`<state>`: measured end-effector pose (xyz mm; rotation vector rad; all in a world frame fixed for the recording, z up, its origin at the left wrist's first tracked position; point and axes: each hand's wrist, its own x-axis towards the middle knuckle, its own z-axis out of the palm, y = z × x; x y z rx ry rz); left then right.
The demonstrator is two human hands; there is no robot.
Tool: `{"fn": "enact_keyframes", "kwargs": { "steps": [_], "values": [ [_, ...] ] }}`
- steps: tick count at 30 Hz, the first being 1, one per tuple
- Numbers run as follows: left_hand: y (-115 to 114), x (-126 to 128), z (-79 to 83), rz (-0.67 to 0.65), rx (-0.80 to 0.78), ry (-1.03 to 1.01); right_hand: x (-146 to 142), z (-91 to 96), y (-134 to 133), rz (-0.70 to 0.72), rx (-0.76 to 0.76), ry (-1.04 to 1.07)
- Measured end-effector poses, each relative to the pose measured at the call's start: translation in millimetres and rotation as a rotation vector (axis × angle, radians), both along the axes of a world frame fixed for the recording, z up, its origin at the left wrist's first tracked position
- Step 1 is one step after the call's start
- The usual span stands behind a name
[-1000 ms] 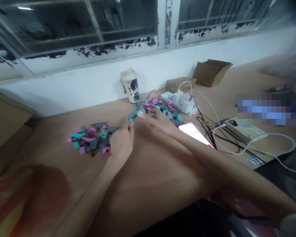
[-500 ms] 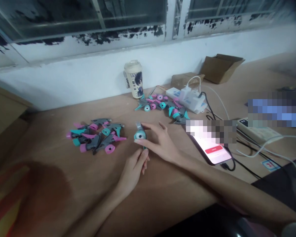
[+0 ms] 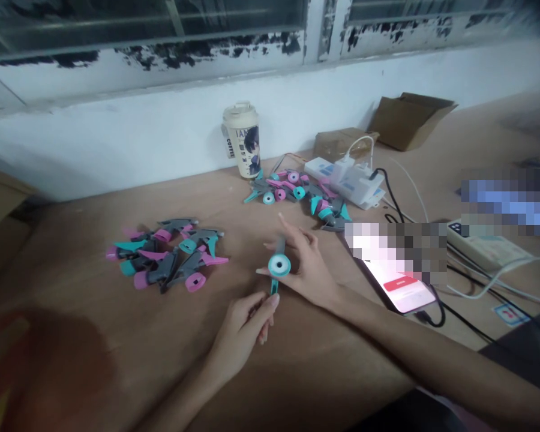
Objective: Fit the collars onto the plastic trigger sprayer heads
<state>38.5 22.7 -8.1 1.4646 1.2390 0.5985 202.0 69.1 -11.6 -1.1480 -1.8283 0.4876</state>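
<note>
A trigger spray head [image 3: 279, 264] with a teal collar, a teal trigger and a blurred grey body is held above the table, its collar opening facing me. My left hand [image 3: 247, 321] pinches the trigger's lower end between thumb and fingers. Around the far side of the spray head is my right hand [image 3: 312, 264], with thumb and fingers spread; whether it touches the body I cannot tell. To the left lies a pile of grey spray heads [image 3: 171, 255] with pink and teal collars and triggers. A second pile of spray heads [image 3: 292, 187] lies farther back.
A lidded coffee cup [image 3: 243, 141] stands by the wall. Behind the right side are a power strip [image 3: 357, 183] with plugs, a cardboard box [image 3: 409, 123] and cables. A lit phone [image 3: 402, 288] lies on the table [image 3: 94, 270] right of my right hand.
The spray head and both hands appear lower and to the right in the view, which has shifted too. My right thumb and fingers have spread from the collar and body.
</note>
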Motion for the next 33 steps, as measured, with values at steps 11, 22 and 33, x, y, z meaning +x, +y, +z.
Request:
{"fn": "enact_keyframes", "kwargs": {
  "steps": [11,22,33],
  "values": [
    [-1,-2,1.2,-0.026,-0.081,-0.063,4,3.0,0,0.028,0.138,-0.207],
    [18,-15,-1.5,0.241,0.262,-0.080,2,0.4,-5,0.134,0.054,-0.096],
    [42,-23,2.1,-0.113,0.087,-0.098,4,-8.3,0,0.244,0.014,-0.114]
  ]
}}
